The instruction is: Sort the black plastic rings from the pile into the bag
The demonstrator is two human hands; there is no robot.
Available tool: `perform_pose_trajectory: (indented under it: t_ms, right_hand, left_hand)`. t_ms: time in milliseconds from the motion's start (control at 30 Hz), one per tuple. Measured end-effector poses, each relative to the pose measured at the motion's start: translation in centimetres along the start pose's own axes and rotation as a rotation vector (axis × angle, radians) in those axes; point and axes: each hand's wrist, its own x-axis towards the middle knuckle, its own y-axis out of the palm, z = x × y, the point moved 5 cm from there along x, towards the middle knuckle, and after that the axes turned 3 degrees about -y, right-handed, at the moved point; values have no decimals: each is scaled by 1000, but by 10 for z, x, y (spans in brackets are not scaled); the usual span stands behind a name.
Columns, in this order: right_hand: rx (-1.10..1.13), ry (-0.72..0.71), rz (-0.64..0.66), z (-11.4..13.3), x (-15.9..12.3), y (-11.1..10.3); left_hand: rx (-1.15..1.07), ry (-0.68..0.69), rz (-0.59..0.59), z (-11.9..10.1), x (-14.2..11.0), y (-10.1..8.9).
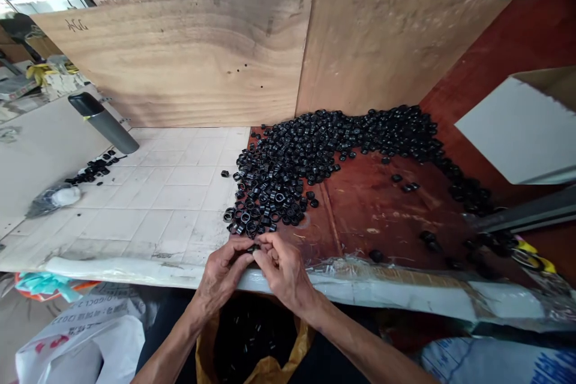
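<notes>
Close together at the table's front edge, my left hand (228,265) and my right hand (281,267) pinch one small black ring-shaped part (252,248) between their fingertips. The fingers cover most of it. Just beyond my fingers begins a large heap of similar black rings (279,174), which spreads back to the wooden board and off to the right. Below my hands, an open yellow-brown sack (204,342) holds more black parts in its dark inside.
A wooden board (202,60) walls off the back. At left stand a grey bottle (108,126) and a clear plastic bag (51,199) beside black bits. On the right are a white box (513,126), a grey metal bar (531,210) and a yellow-handled tool (533,255). White padding (135,270) lines the front edge.
</notes>
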Motion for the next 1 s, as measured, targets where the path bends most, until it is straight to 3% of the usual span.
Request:
perform_pose_trajectory:
  t_ms: [67,133,200,267,367,667,733,767,833,867,933,1000]
  right_hand:
    - [7,-109,8,8,-6,1]
    - [18,-112,15,10,-9,3]
    - [94,63,19,6,-10,8]
    - [254,335,17,-1,-14,16]
    - [515,657,-1,-3,-24,27]
    - [725,1176,97,18,-41,28]
    - [722,1238,177,23,-48,28]
    - [675,1209,233,23,-50,27]
    - [435,983,248,17,-45,11]
    - [252,801,174,12,-37,-3]
    - [-149,410,-142,7,-20,-41]
    - [-424,164,-370,0,-8,-69]
  left_hand:
    - [-72,-60,56,2,1,-2]
    - [-73,-50,77,5,-1,-5]
    - [-19,33,36,5,-4,-6]
    - [71,170,-16,3,-9,-6]
    - [216,370,-8,-4,-20,0]
    - [330,683,176,-24,-42,-8]
    - [314,728,237,-33,-44,-13]
    - [301,715,263,-38,-44,-16]
    - [281,591,327,-43,-39,-20]
    - [276,498,352,-44,-36,-20]
    - [277,304,341,-41,-25,-17]
    - [276,174,238,-35,-8,-6]
